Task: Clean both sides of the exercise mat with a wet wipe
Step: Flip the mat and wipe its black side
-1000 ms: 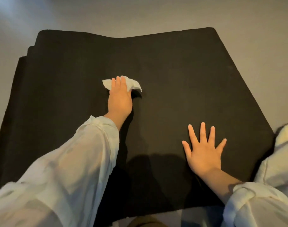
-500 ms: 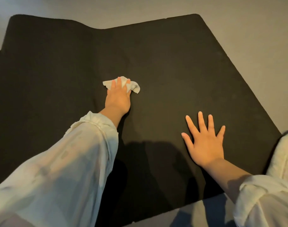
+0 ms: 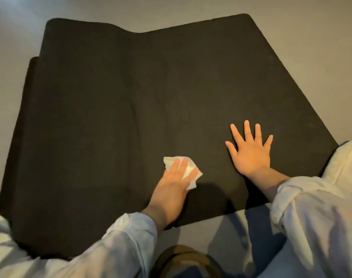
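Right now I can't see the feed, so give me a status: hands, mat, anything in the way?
Left hand pressing wet wipe on black exercise mat. Right hand flat, steadying mat. Nothing in the way.

Exercise mat [image 3: 151, 97]: black, spread flat on the grey floor [image 3: 311, 47], shallow crease down middle, second layer edge showing at left. Wet wipe [image 3: 188, 169]: white, crumpled, lying on mat near its front edge.
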A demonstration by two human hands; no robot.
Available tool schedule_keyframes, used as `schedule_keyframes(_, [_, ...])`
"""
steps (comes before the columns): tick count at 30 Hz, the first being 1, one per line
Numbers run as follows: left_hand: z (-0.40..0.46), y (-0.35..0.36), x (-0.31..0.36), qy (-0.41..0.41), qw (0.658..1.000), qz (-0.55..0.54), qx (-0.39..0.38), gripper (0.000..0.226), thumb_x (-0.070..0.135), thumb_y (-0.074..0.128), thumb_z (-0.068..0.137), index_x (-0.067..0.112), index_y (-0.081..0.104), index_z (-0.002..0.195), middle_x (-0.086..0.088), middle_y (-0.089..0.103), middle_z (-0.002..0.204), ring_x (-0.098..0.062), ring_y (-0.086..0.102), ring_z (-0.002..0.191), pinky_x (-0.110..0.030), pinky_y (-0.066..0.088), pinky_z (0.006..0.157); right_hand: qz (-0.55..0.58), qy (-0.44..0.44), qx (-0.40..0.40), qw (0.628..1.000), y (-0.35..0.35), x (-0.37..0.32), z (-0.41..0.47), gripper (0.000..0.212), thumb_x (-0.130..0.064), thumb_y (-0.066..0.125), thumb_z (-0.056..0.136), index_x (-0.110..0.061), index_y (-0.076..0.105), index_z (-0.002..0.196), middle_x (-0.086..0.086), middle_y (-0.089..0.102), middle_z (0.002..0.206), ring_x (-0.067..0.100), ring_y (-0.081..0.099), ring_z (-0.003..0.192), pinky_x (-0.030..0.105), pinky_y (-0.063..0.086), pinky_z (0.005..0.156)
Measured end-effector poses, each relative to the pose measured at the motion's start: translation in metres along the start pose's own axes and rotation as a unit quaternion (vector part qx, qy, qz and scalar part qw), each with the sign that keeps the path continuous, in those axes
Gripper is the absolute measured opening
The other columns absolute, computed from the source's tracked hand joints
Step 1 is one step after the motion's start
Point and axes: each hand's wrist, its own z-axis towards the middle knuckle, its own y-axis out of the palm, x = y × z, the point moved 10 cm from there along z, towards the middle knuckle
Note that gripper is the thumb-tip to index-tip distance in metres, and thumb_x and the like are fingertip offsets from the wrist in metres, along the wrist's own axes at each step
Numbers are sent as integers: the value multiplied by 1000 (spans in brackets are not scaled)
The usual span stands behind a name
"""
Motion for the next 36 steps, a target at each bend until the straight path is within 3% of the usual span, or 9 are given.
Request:
schedule_keyframes(2, [-19, 16, 23, 34, 998, 27, -45, 69, 22, 60, 85, 20, 30, 147, -15, 22, 154, -33, 21, 142, -44, 26, 112, 17, 0, 2, 1000, -1, -1, -7, 56, -53, 8, 97, -37, -2, 150, 3, -5, 160, 30, -10, 145, 58, 1, 115])
schedule_keyframes(5, [-50, 33, 39, 83, 981, -28, -172, 69, 19, 47, 97, 26, 3, 150, 6, -16, 152, -11, -14, 140, -34, -3, 118, 30, -29, 7, 999, 0, -4, -25, 54, -48, 13, 99, -34, 7, 151, 4, 1, 160, 30, -4, 146, 54, 2, 116])
schedule_keyframes(8, [-42, 4, 34, 88, 963, -217, -131, 53, 33, 44, 99, 24, 25, 148, 8, 11, 155, -3, 13, 141, -23, 11, 117, 23, -37, 29, 999, -5, 9, -32, 52, -46, 16, 100, -34, 17, 150, 3, 5, 160, 26, 1, 146, 52, 2, 116])
schedule_keyframes(10, [-22, -50, 22, 51, 947, -316, -12, 49, 53, 49, 93, 26, 54, 133, 5, 47, 143, -2, 43, 129, -24, 30, 110, 29, 15, 36, 999, -7, 32, -33, 52, -47, 16, 99, -35, 18, 149, 4, 6, 160, 26, 1, 146, 54, 1, 114])
schedule_keyframes(13, [29, -98, -22, -42, 963, -232, 132, 40, 34, 44, 100, 16, 50, 136, -3, 50, 140, -7, 46, 128, -20, 29, 110, 54, 93, 17, 994, 4, 55, -40, 53, -50, 13, 98, -41, 8, 149, 3, 2, 160, 27, -4, 146, 60, 2, 113])
schedule_keyframes(16, [81, -115, -62, -103, 957, -210, 174, 50, 19, 34, 102, 8, 21, 149, -10, 20, 156, -22, 17, 144, -32, 14, 117, 67, 102, 12, 993, 7, 55, -39, 53, -51, 13, 97, -43, 6, 149, 2, 2, 160, 28, -5, 146, 60, 2, 113])
schedule_keyframes(20, [142, -126, -105, -175, 946, -181, 205, 51, 16, 31, 103, 11, 16, 151, -11, 14, 157, -24, 6, 146, -34, 15, 115, 58, 110, 2, 992, 7, 56, -38, 53, -51, 12, 97, -44, 2, 148, 1, 0, 160, 27, -7, 146, 58, 2, 114])
schedule_keyframes(27, [191, -97, -137, -230, 966, -60, 98, 45, 28, 21, 104, 25, 21, 149, -10, 8, 158, -30, 2, 145, -44, 13, 115, 76, 111, -11, 991, 9, 58, -34, 53, -53, 14, 97, -47, -3, 146, -1, -6, 160, 25, -12, 145, 56, -4, 114])
schedule_keyframes(36, [130, -57, -39, -80, 996, -17, 25, 48, 29, 27, 103, 26, 17, 150, -7, 12, 155, -34, 12, 141, -41, 19, 110, 74, 108, 14, 991, 5, 56, -35, 52, -51, 16, 97, -45, 5, 148, 1, 0, 160, 26, -7, 146, 58, -1, 113])
